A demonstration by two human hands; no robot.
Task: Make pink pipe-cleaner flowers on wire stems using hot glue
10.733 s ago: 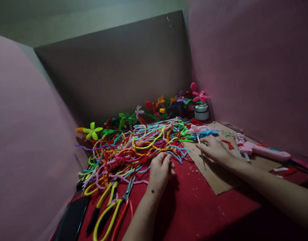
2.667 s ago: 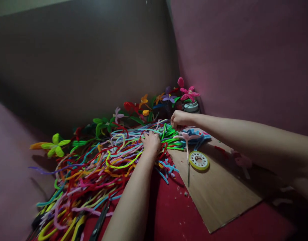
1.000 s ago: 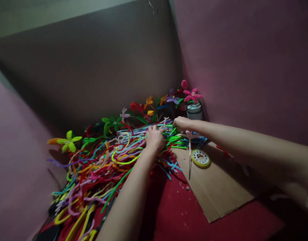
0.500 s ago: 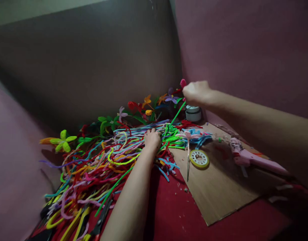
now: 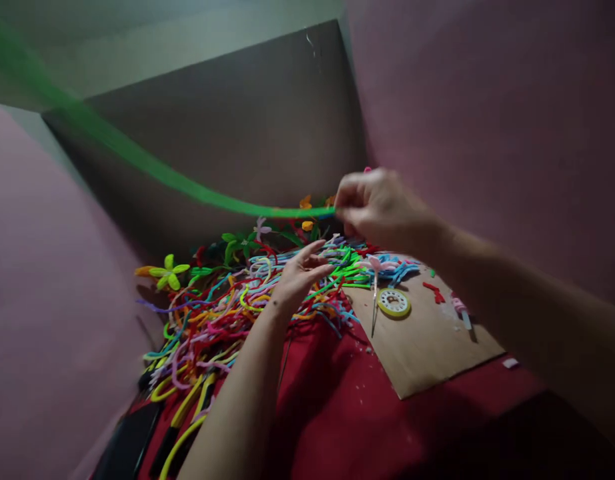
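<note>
My right hand (image 5: 377,203) pinches the end of a long green pipe cleaner (image 5: 202,193), which sweeps up and to the left, blurred by motion. Lower down, my left hand (image 5: 305,270) has its fingers apart and holds nothing, just above a heap of many-coloured pipe cleaners (image 5: 207,340). Beside it on the right is a bundle of green pipe cleaners (image 5: 351,268). A pale pink flower (image 5: 376,264) on a thin stem lies past that bundle, near some blue pipe cleaners (image 5: 400,268).
A yellow-rimmed roll of tape (image 5: 393,303) rests on a cardboard sheet (image 5: 427,353) over the red cloth (image 5: 337,400). Finished flowers, one yellow-green (image 5: 169,272), stand along the back. A dark flat object (image 5: 127,443) is at the lower left. Walls enclose the back and sides.
The green pipe cleaner has been pulled out of the heap by my right hand and now swings up left. My left hand has lifted and opened. The view has tilted up.
</note>
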